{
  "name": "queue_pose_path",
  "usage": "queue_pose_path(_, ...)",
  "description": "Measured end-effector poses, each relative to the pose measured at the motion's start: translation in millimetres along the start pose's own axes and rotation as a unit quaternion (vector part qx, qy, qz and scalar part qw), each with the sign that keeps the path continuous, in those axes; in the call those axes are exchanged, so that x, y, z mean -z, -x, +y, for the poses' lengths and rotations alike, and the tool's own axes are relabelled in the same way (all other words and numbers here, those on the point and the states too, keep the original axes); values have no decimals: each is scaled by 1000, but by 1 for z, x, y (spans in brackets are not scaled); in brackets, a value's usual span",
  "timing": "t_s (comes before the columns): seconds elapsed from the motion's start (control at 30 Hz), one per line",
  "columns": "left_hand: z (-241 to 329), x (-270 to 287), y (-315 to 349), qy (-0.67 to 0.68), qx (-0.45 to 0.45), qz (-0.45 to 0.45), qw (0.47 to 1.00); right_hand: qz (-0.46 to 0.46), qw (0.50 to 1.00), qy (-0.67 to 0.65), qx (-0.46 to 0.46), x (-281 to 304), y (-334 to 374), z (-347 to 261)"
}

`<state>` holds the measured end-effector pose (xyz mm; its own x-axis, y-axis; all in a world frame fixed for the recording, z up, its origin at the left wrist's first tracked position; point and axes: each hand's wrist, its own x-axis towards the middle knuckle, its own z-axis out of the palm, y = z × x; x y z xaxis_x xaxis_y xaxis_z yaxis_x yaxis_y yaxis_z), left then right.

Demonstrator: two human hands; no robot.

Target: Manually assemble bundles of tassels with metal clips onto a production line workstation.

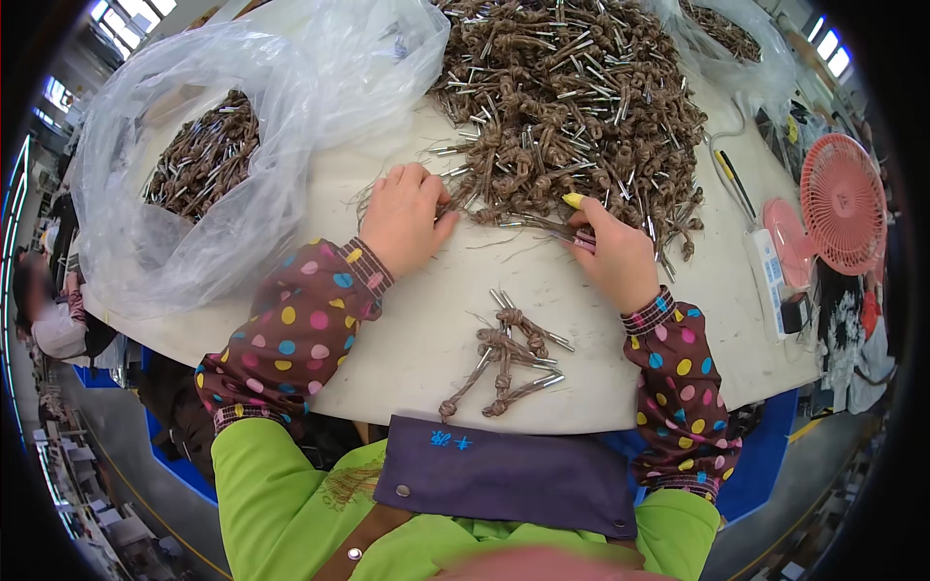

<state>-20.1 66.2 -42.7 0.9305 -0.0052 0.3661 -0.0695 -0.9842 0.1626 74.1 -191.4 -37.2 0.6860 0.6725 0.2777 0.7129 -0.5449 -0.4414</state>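
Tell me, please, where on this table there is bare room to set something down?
Bare tabletop lies between the left hand and the small bunch of knotted cords; another patch sits right of the right hand, before the white device. It is crowded under the big cord pile and plastic bag.

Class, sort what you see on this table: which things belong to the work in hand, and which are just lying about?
In use: left hand, right hand, big pile of knotted cords, small set-aside bunch, bagged cords.

Lying about: pink fan, pen, white device.
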Motion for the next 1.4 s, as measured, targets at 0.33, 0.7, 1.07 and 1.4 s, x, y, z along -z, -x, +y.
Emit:
queue_pose_path(0.33,-10,34,-11,356,84,21,930,79,869,-475,-116,2,-7,-21)
queue_pose_path(0.7,25,17,-15,470,7,-25,882,66,733,-660,-154,-14,-35,-63)
queue_pose_path(1.07,-14,34,14,427,111,-140,887,19,803,-572,-166,-19,-21,-34)
queue_pose_path(1.4,29,15,6,611,100,-78,781,144,742,-640,-136,-9,-22,-53)
